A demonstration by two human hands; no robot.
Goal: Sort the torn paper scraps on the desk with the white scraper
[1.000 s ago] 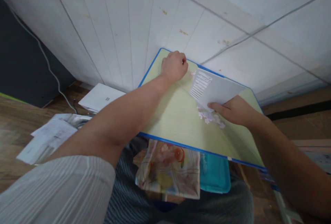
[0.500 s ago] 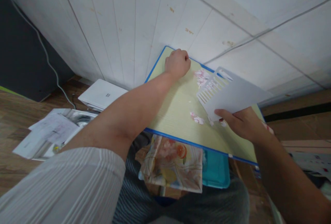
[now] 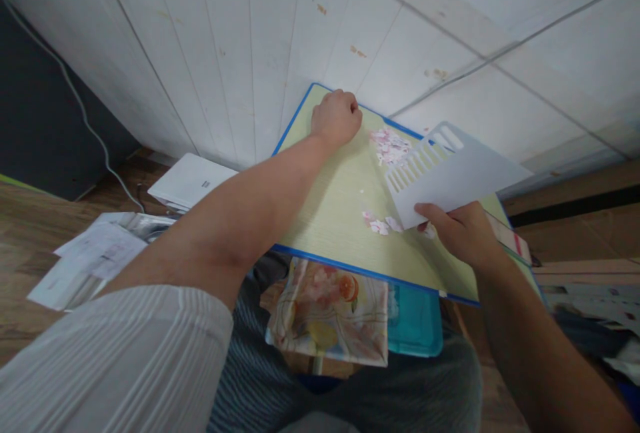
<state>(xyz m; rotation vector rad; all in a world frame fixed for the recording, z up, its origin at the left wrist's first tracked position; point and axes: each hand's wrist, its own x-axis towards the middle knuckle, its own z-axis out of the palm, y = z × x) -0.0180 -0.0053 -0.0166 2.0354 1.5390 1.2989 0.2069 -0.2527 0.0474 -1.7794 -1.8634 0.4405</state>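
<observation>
My left hand (image 3: 337, 117) is a closed fist on the far left part of a pale yellow tabletop (image 3: 325, 209) with blue edging. Whether anything is inside its fingers is hidden. In my right hand (image 3: 463, 229) is a thin whitish plastic sheet (image 3: 450, 176), pinched at its lower edge by the thumb. The sheet has a row of slots and a longer handle hole, and it is tilted over the right side of the tabletop. A pile of pinkish-white paper scraps (image 3: 390, 146) lies beside the slots. A smaller group of scraps (image 3: 380, 225) is near the sheet's lower corner.
A white panelled wall (image 3: 280, 33) with a cable (image 3: 440, 88) stands behind the tabletop. Below the near edge are a fruit-print cloth (image 3: 335, 313) and a teal plastic container (image 3: 415, 323). A white box (image 3: 193, 179) and papers (image 3: 103, 249) lie on the floor at left.
The plastic sheet has shifted slightly and turned in my right hand, and more of the scrap pile shows. My left fist keeps its place on the tabletop. The view has moved a little.
</observation>
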